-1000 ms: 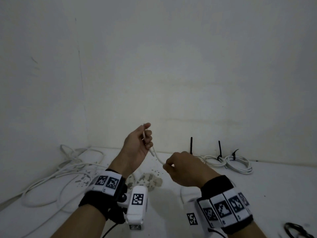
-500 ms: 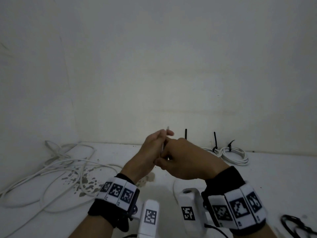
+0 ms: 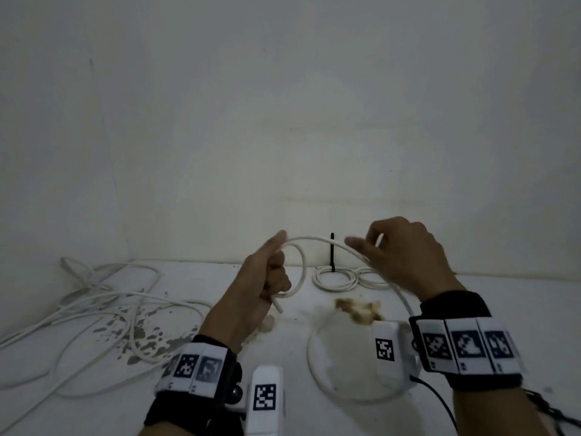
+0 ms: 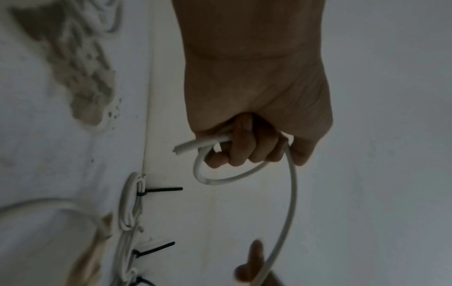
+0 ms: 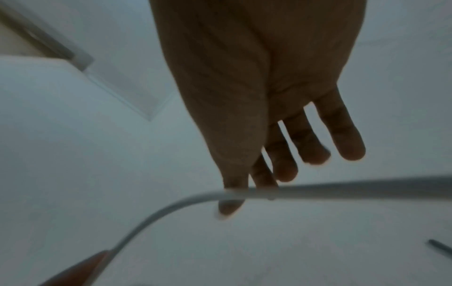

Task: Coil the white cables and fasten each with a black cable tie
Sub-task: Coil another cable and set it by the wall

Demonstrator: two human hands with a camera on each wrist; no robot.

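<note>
Fingers [image 4: 242, 147] of left hand [image 3: 257, 287] curled around one small loop of white cable [image 3: 317, 239], cable end protruding below fist, right hand [image 3: 405, 256] with thumb and forefinger pinching cable further along, other fingers extended, tied coils [image 3: 336, 278] on surface [image 3: 503, 303] behind, loose cables [image 3: 94, 309] at left.

The right hand [image 5: 264, 116] and the white cable [image 5: 342, 188] across its fingertips are blurred, so whether it pinches the cable cannot be told.
</note>
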